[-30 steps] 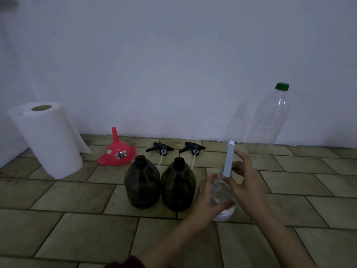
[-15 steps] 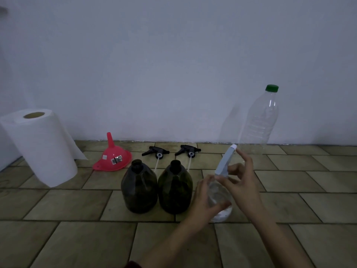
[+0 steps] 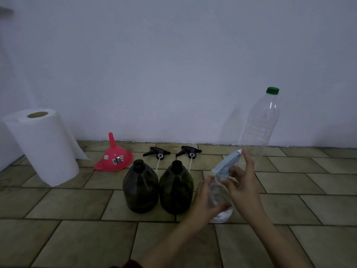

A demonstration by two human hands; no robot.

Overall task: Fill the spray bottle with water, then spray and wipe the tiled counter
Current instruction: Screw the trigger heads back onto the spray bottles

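A small clear spray bottle [image 3: 218,198] stands on the tiled counter [image 3: 77,206]. My left hand [image 3: 204,206] grips its body from the left. My right hand [image 3: 241,182] holds its pale blue spray head [image 3: 225,165], fingers curled at the neck and one finger stretched along the nozzle. The head leans to the upper right. A tall clear water bottle [image 3: 258,124] with a green cap stands behind by the wall.
Two dark open bottles [image 3: 141,188] [image 3: 176,188] stand left of my hands, with two black spray heads [image 3: 157,152] [image 3: 190,151] lying behind them. A red funnel [image 3: 114,158] lies mouth-down and a paper towel roll [image 3: 42,144] stands at the far left.
The blue spray head has tilted from nearly upright over to the right, turned by my right hand. My left hand stays on the bottle's body. The view has drifted a little.
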